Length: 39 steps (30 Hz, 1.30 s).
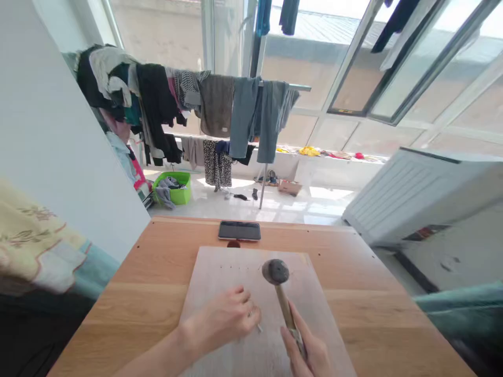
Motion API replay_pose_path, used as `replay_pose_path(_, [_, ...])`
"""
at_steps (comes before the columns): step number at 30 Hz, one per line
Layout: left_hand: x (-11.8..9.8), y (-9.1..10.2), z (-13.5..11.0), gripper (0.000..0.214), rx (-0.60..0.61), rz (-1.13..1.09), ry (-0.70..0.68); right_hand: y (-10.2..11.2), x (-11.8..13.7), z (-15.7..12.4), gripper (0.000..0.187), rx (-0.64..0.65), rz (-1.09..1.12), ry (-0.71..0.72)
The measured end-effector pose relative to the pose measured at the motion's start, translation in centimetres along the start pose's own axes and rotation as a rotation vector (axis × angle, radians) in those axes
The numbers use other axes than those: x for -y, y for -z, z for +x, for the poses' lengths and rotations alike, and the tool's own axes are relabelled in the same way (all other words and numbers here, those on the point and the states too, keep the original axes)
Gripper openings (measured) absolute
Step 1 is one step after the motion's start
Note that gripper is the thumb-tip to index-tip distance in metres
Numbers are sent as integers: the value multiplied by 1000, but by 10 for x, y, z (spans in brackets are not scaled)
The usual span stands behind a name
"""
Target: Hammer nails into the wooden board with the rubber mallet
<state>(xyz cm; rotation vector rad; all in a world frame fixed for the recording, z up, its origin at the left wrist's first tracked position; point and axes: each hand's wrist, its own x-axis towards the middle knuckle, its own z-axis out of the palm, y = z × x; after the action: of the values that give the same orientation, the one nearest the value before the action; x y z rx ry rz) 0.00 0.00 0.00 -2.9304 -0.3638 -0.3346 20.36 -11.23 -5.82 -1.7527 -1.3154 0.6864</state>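
My right hand point(304, 348) is wrapped round the wooden handle of a mallet point(276, 272), whose dark, rounded head is raised over a pale board point(212, 345). To its left, my left hand point(230, 314) is closed above the same board, knuckles up, with a ring on one finger. The end of a thin pale pin point(259, 328) shows just below its fingers; the rest is hidden. A row of small dark marks or pins point(230, 267) runs across the far part of the board, too small to tell which.
The board lies on a wooden table point(157, 272). A phone point(239, 230) rests beyond it, near a small dark round object point(233, 244). Past the table stand a clothes rack point(301, 87) hung with laundry and a green basket point(181, 196). A white ribbed cabinet point(404, 193) is at the right.
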Motion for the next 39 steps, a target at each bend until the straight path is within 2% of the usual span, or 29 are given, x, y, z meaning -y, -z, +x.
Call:
replay_pose_path(2, [2,2,-1,9,46,-19,-11,2,1,1,70,-25,-1,27])
replay_pose_path(5, [10,0,-1,11,40,-214,87,5,3,1,69,-43,-7,23])
replay_pose_path(7, [20,-6,1,17,-39,-460,250,6,5,0,71,-42,-14,-5])
replay_pose_path(10, [38,-19,7,16,-270,-826,609,6,7,-1,75,-32,-28,-55])
replay_pose_path(12, [47,-29,13,10,-362,-939,784,6,8,0,78,-35,-28,-75])
replay_pose_path(14, [52,-36,18,8,-374,-950,854,5,8,0,82,-45,-28,-84])
replay_pose_path(19, [50,-47,21,7,-341,-825,849,5,6,0,80,-53,-35,-103])
replay_pose_path(23, [48,-50,18,11,-309,-777,835,2,8,0,77,0,-46,-77])
replay_pose_path(27, [49,-52,17,27,-323,-794,822,-6,12,2,73,24,-25,-12])
replay_pose_path(31, [49,-56,17,23,-365,-796,818,-11,20,8,70,2,4,22])
replay_pose_path(37, [49,-58,17,30,-401,-797,784,-13,30,16,70,75,11,54])
replay_pose_path(39, [49,-57,18,31,-405,-805,782,-16,30,15,69,61,37,53])
